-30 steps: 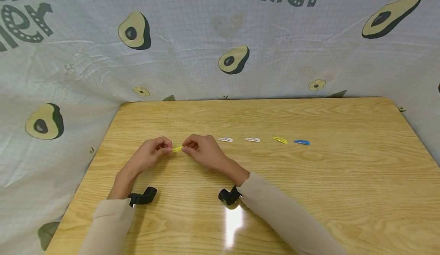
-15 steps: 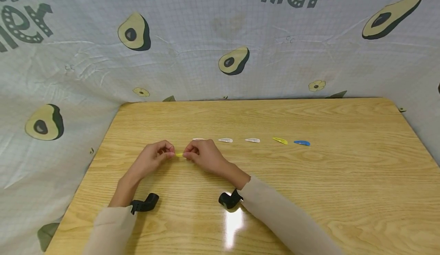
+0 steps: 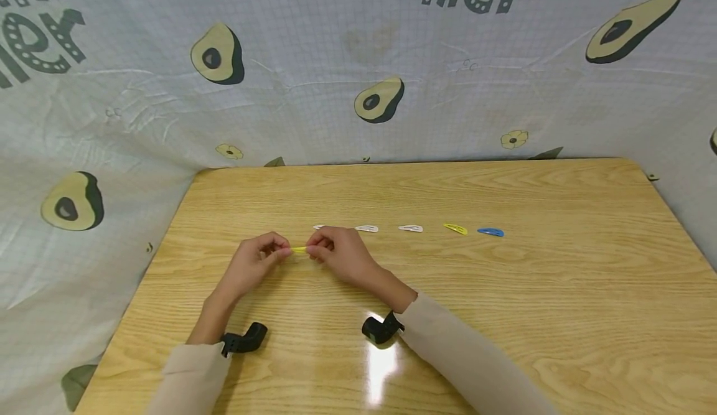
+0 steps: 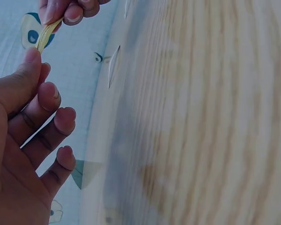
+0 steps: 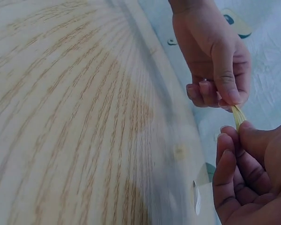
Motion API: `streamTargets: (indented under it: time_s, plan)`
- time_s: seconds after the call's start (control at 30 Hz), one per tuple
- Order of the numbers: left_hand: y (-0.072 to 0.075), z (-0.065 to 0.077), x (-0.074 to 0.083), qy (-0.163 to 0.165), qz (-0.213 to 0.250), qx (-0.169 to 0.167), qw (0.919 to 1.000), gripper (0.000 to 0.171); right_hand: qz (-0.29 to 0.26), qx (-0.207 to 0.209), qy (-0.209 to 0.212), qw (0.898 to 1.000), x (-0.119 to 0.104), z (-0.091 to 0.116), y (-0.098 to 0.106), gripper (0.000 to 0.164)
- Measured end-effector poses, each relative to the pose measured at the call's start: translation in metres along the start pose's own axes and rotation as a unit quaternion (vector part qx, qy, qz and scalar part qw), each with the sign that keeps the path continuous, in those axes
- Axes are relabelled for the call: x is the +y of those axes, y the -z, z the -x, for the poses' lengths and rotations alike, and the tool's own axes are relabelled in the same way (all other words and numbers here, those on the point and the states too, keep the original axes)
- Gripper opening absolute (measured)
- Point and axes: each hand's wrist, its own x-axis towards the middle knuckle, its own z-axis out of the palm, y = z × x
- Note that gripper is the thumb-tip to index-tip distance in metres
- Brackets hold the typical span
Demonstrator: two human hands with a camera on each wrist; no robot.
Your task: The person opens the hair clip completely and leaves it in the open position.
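A yellow snap hair clip is stretched between both hands, above the left part of the table. My left hand pinches one end between thumb and forefinger; in the left wrist view its other fingers are spread loosely below. The opposite end is pinched by my right hand, whose fingertips cover it. Just behind the right hand, a white hair clip lies partly hidden by the knuckles. To its right another white clip lies on the table.
The row on the wooden table continues rightward with a third white clip, a yellow clip and a blue clip. An avocado-print cloth hangs behind the table's far edge and down the left side.
Both hands have come slightly nearer the body and to the right, with the yellow hair clip still pinched between them. The leftmost white clip behind the right hand has come partly into view.
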Motion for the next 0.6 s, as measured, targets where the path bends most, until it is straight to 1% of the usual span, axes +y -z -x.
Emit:
streamTargets:
  time_s: [0.23, 0.33, 0.47, 0.6]
  plan:
    - [-0.01, -0.001, 0.005, 0.013, 0.025, 0.003, 0.9996, 0.009, 0.003, 0.004, -0.012, 1.0, 0.0, 0.009, 0.009, 0.008]
    - [-0.015, -0.001, 0.008, 0.013, 0.034, 0.008, 0.9993, 0.011, 0.003, 0.011, -0.015, 1.0, -0.001, 0.013, 0.012, 0.009]
    - [-0.02, -0.001, 0.012, 0.012, 0.042, 0.013, 0.999, 0.013, -0.015, 0.025, -0.011, 1.0, -0.001, 0.019, 0.017, 0.008]
    - [-0.027, -0.002, 0.016, 0.016, 0.063, 0.013, 0.9978, 0.014, -0.021, 0.039, -0.005, 0.999, 0.004, 0.024, 0.021, 0.007]
